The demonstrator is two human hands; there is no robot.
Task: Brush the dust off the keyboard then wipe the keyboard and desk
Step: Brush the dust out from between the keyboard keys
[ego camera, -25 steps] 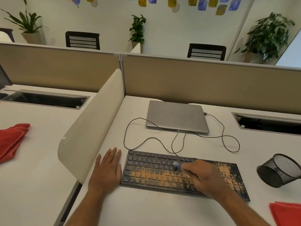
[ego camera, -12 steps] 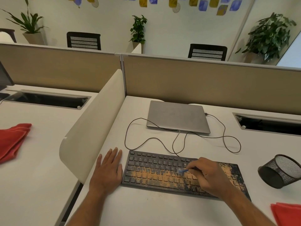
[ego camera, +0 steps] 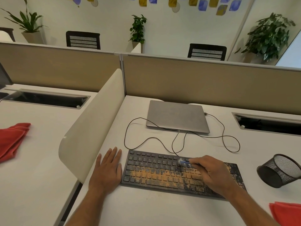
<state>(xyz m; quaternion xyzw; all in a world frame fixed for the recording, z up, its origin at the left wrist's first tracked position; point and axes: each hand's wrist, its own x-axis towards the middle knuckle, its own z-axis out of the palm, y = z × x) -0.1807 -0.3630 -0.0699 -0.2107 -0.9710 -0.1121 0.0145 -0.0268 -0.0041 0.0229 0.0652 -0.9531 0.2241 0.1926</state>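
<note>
A dark keyboard (ego camera: pixel 156 170) lies on the white desk (ego camera: pixel 146 207), coated with orange dust across its middle and right keys. My right hand (ego camera: pixel 211 173) grips a small blue brush (ego camera: pixel 184 163) whose pale bristles touch the upper key rows near the keyboard's middle. My left hand (ego camera: pixel 107 170) rests flat on the desk against the keyboard's left end. A red cloth (ego camera: pixel 286 212) lies at the desk's near right corner.
A shut grey laptop (ego camera: pixel 177 117) sits behind the keyboard, its black cable (ego camera: pixel 231 144) looping across the desk. A black mesh cup (ego camera: pixel 278 170) lies tipped at right. A white divider (ego camera: pixel 91 128) stands at left, with another red cloth (ego camera: pixel 11 139) beyond it.
My right hand swept the brush down the keys and then back up toward the top rows. The left hand stayed in place.
</note>
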